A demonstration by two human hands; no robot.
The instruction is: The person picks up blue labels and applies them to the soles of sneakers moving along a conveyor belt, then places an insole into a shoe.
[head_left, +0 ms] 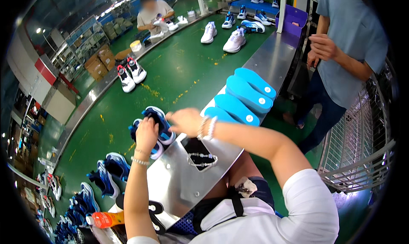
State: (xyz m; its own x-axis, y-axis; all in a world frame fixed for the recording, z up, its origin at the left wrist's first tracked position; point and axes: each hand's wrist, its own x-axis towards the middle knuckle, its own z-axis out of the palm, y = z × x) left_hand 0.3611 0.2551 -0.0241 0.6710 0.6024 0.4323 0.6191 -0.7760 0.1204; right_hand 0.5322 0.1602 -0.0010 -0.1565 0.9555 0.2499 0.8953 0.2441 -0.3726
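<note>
A pair of blue-and-white sneakers stands on the green belt (187,80) in front of me, at its near edge. My left hand (147,135) is closed at the opening of the nearer blue sneaker (164,131), its fingertips at the dark collar and tongue. On that shoe's right side is my right hand (186,122), smeared by motion; its fingers reach the shoe's edge, and their grip does not show. The second blue sneaker (134,128) is partly hidden behind my left hand. Bright blue insoles (249,92) lie in a row to the right of my right hand.
A phone (195,150) with a beaded strap lies on the metal ledge (170,176). An orange bottle (108,219) and several blue sneakers (102,178) are at the lower left. White sneakers (234,40) stand farther up the belt. A person (351,43) stands right, beside a wire cart (358,146).
</note>
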